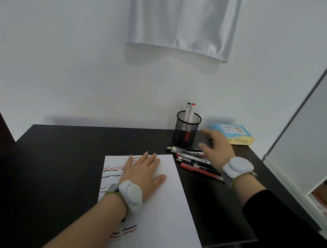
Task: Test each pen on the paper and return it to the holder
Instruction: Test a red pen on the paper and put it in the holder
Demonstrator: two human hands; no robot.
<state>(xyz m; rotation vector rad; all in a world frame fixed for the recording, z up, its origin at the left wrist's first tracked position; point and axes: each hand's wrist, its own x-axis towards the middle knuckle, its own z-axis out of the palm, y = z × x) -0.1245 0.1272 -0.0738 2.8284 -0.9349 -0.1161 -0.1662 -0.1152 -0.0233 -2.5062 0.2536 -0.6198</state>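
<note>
A white sheet of paper [169, 196] lies on the dark desk, with red and black squiggles down its left side. My left hand [144, 172] rests flat on its upper part, fingers spread, holding nothing. A black mesh holder [187, 129] stands at the back of the desk with two pens [190, 110] upright in it, one black-capped and one red-capped. Several loose pens [195, 161] lie in a pile to the right of the paper. My right hand [216, 147] hovers over that pile, blurred, fingers apart and empty, just right of the holder.
A blue and yellow box [232, 133] sits at the back right, behind my right hand. A white panel [307, 137] leans along the desk's right edge. The wall is close behind the holder. White cloth [182, 19] hangs on the wall above.
</note>
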